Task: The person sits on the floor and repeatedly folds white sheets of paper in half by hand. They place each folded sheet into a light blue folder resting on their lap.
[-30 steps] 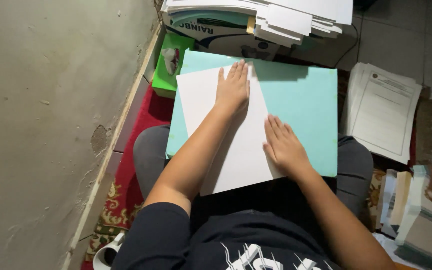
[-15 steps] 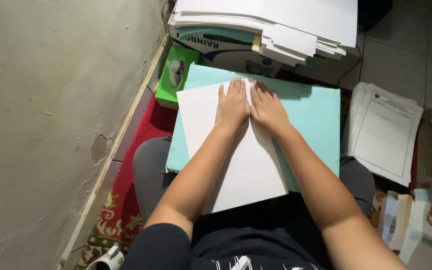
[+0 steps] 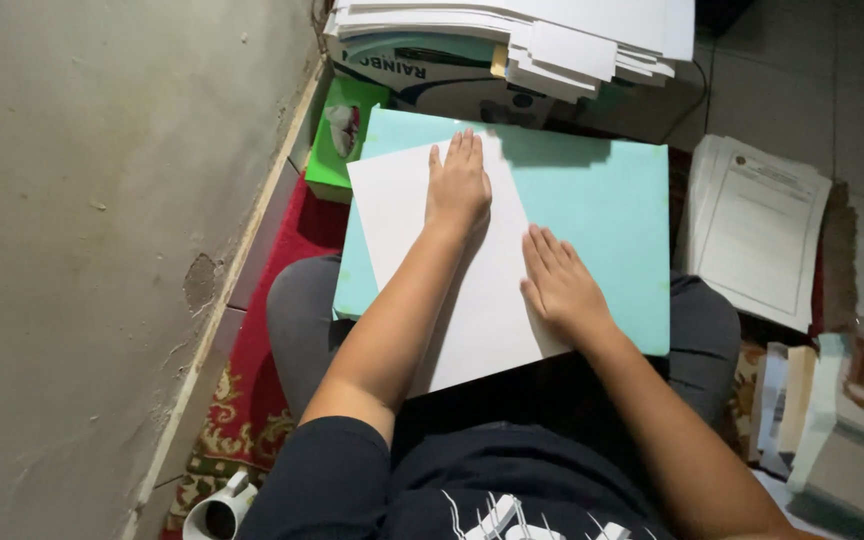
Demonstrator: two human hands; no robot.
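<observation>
A white sheet of paper (image 3: 397,215) lies tilted on a light teal board (image 3: 602,215) that rests across my lap. My left hand (image 3: 459,185) presses flat on the upper part of the sheet, fingers together and pointing away from me. My right hand (image 3: 560,285) lies flat on the sheet's right edge, lower down, its fingers slightly spread. Neither hand holds anything.
A tall stack of white paper (image 3: 552,30) sits on a box beyond the board. A green tissue box (image 3: 337,135) stands by the wall at left. Printed sheets (image 3: 757,230) lie on the floor at right, small boxes (image 3: 832,420) lower right, a white mug (image 3: 217,510) lower left.
My right hand has slid back down along the sheet's right edge from beside my left hand. The left hand stays pressed near the top.
</observation>
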